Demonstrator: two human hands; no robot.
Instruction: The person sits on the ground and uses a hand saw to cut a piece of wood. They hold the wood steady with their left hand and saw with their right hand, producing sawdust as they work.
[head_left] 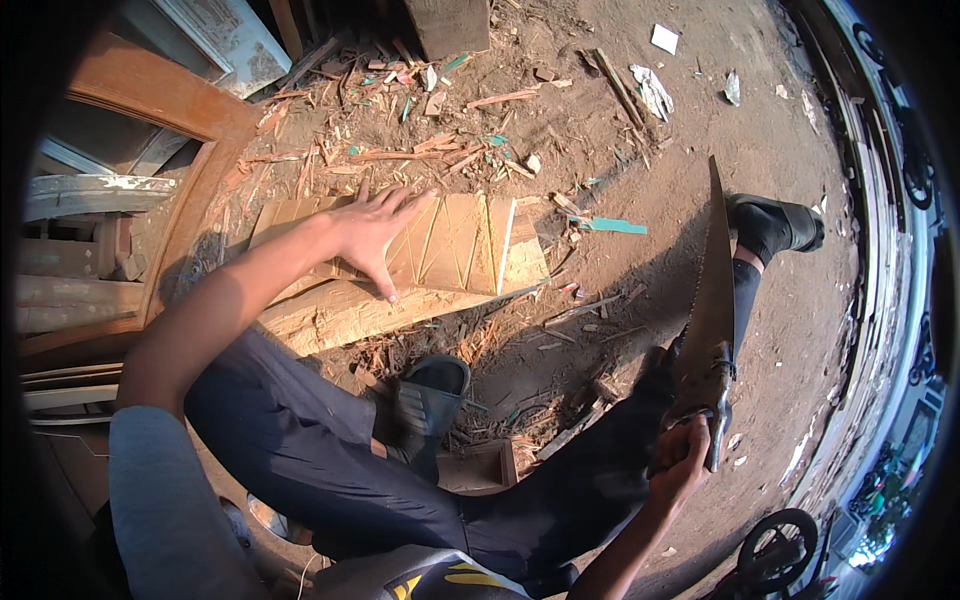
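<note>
My left hand (375, 237) lies with fingers spread on a pale wooden board (455, 245). Several straight and slanting lines, perhaps saw cuts, run across the board's right part. Under it is a thicker, rough-faced wooden block (345, 315), which shows along the near side and at the right end. At my right side, my right hand (680, 462) is closed around the handle of a handsaw (710, 300). The long toothed blade points away from me, apart from the board, its teeth toward the left.
Wood chips and splinters (440, 150) cover the dirt ground beyond the board. An orange-brown wooden frame (190, 105) leans at the left, beside stacked planks. My sandalled foot (425, 400) is close to the block; my other foot (775, 225) stretches out right. A green strip (612, 226) lies between.
</note>
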